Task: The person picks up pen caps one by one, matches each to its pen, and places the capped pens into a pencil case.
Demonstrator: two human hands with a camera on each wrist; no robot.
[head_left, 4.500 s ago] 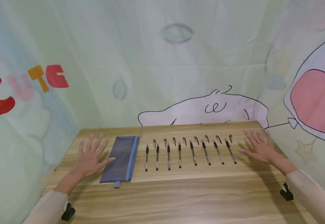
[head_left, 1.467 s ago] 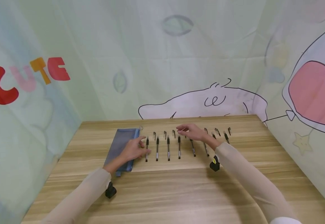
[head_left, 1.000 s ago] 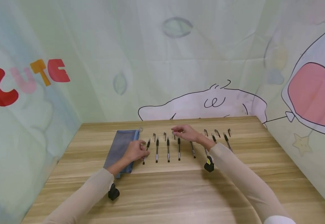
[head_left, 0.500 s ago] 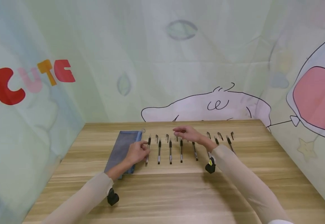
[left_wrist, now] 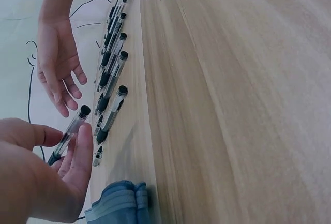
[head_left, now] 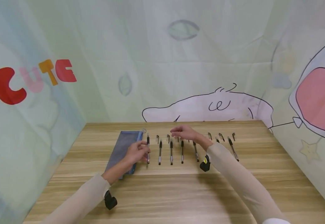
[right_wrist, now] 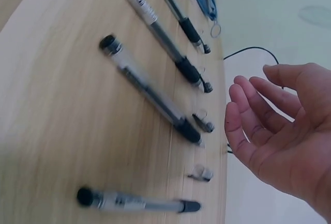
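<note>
The pen (head_left: 148,148) is pinched in the left hand (head_left: 136,152) fingers; it should be held steady while the right hand (head_left: 185,133), fingers relaxed and empty, is brought to the nearby cap (head_left: 157,138).

Desk (head_left: 179,193): pale wood-grain top, planks running left to right, filling the lower part of the head view; far edge meets the back wall.

Back wall (head_left: 162,62): light green fabric backdrop, creased, printed with faint leaf shapes (head_left: 183,30) and a white cartoon figure (head_left: 210,107) outlined in black (its top alone shows above the desk edge).

Left wall (head_left: 25,124): same cloth, bearing the letters "CUTE" (head_left: 33,79) in red, pink and orange.

Right wall (head_left: 313,102): same cloth, with a large pink heart shape (head_left: 317,99) and a pale star (head_left: 308,151).

Light: even, soft, soft shadows on the desk.
</note>
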